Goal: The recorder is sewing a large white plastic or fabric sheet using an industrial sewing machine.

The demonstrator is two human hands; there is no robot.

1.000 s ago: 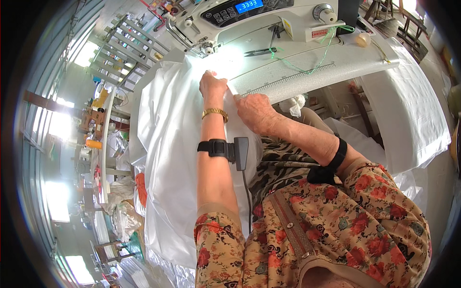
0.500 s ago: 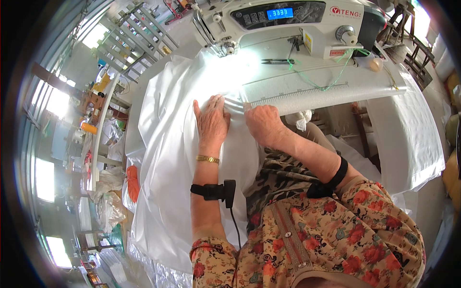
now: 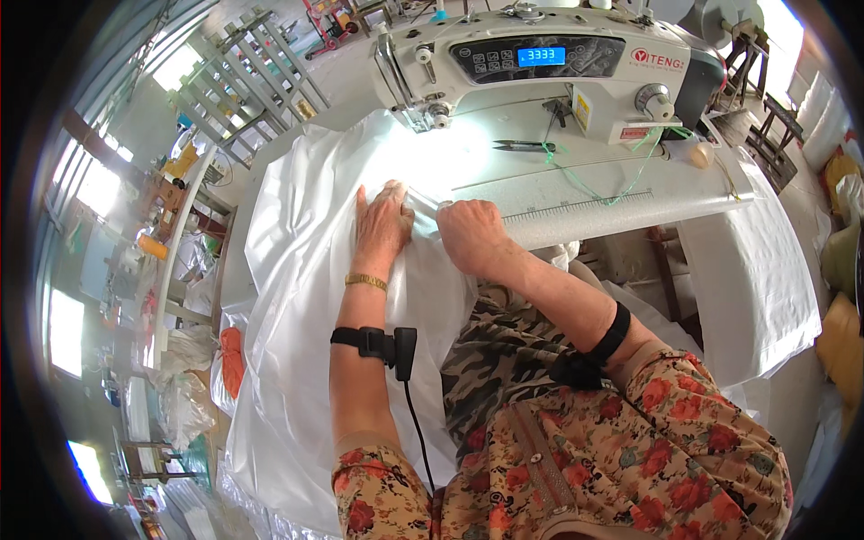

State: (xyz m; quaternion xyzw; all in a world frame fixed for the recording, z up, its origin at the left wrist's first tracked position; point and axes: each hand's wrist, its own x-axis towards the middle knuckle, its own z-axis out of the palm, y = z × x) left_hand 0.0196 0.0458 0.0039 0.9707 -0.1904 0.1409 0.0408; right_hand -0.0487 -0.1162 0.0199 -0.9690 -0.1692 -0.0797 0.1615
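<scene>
A large white plastic-like sheet drapes over the left of the sewing table, in loose folds under the lamp's glare. On it my left hand lies flat, fingers stretched toward the needle area. My right hand is closed, thumb and fingers pinching the sheet's right edge just in front of the table edge. Beyond both hands stands a white sewing machine with a lit blue display. Its needle and presser foot are lost in the bright light, so how the sheet lies there cannot be made out.
Small black-handled snips and a tangle of green thread lie on the table, right of the sheet. Another white sheet hangs off the table's right end. An orange bundle sits at the left, near metal racks.
The view has shifted, so the machine sits lower in it. My right hand has drawn a little closer to the left one, still pinching the sheet edge; the left stays flat.
</scene>
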